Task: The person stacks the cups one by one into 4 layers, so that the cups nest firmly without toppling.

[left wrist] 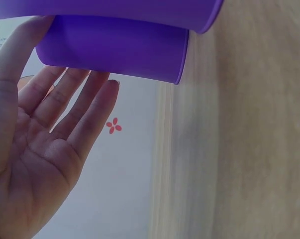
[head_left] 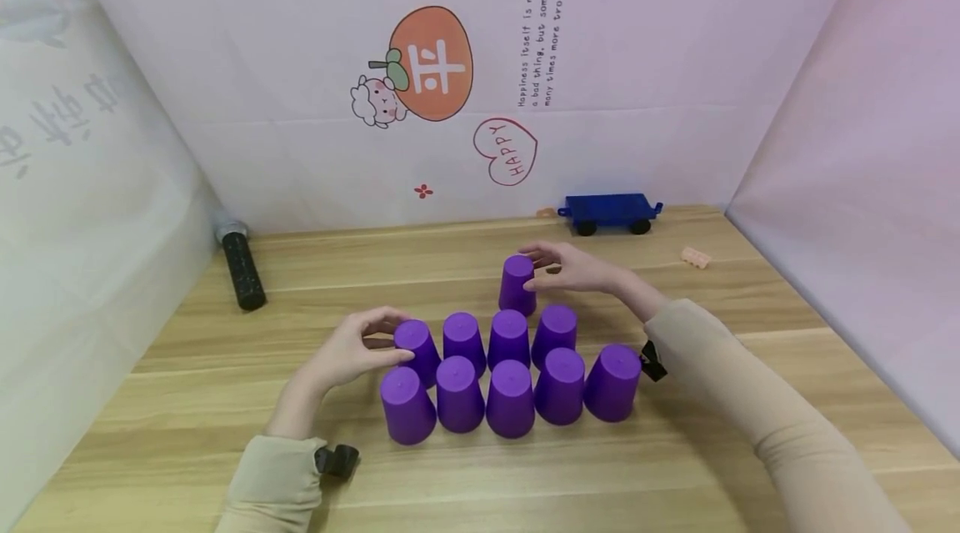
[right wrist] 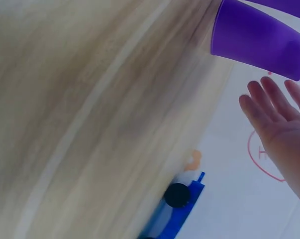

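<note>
Purple cups stand upside down on the wooden table in two rows, with several in the front row (head_left: 512,399) and several behind. My left hand (head_left: 348,358) holds the leftmost cup (head_left: 422,352) of the back row, thumb on its near side and fingers round the far side. In the left wrist view that cup (left wrist: 115,47) lies between thumb and fingertips. Behind the rows stands a single cup (head_left: 516,289). Around its right side is my right hand (head_left: 573,269), the thumb at its near side. The right wrist view shows outstretched fingers (right wrist: 259,107) with a gap beside a cup (right wrist: 256,40).
A blue toy wagon (head_left: 609,209) stands along the back edge, and a small peach building block (head_left: 695,258) lies at the right. At the back left lies a black-handled flashlight (head_left: 244,270). Printed cloth (head_left: 300,99) hangs behind the table and on both sides.
</note>
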`<state>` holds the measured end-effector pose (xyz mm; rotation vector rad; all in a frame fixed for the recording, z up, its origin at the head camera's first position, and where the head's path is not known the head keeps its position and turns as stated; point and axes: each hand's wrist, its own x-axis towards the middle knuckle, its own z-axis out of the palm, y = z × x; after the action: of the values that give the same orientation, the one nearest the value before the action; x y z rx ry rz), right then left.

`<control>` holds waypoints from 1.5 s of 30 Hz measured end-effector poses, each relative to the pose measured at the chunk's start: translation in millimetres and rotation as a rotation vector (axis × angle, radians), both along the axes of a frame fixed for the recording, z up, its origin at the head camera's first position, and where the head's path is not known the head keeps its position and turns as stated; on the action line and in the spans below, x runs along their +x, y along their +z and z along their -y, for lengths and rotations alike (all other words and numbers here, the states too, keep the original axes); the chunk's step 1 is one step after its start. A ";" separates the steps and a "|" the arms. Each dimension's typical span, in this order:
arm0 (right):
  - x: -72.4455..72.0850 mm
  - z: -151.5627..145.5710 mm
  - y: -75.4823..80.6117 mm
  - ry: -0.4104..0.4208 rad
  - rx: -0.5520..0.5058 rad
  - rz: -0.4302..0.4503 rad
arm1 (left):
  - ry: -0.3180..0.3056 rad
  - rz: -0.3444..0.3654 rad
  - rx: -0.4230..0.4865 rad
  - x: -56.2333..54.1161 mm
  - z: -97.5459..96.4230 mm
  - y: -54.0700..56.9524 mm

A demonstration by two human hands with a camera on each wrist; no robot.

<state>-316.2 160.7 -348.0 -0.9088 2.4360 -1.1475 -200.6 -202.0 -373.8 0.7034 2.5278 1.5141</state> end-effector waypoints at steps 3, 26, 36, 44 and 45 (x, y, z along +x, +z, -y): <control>2.8 -2.5 3.3 -0.016 0.032 -0.086 | 0.006 -0.003 0.008 0.2 1.0 0.7; 43.5 -63.2 -14.7 -0.016 -0.045 -0.106 | 0.009 0.002 0.011 2.1 0.9 -1.2; 61.5 -71.9 -18.7 0.068 -0.138 0.049 | 0.009 -0.012 -0.006 -1.5 -0.5 1.6; 66.6 -61.9 -18.4 0.113 -0.151 0.102 | 0.024 -0.019 -0.007 -1.1 2.7 -0.1; 66.7 -60.8 -18.3 0.113 -0.148 0.104 | 0.028 -0.023 -0.008 -0.8 3.3 0.0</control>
<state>-249.5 221.5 -366.3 -0.9895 2.2113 -1.3137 -201.4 -205.3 -373.8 0.6915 2.5696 1.5127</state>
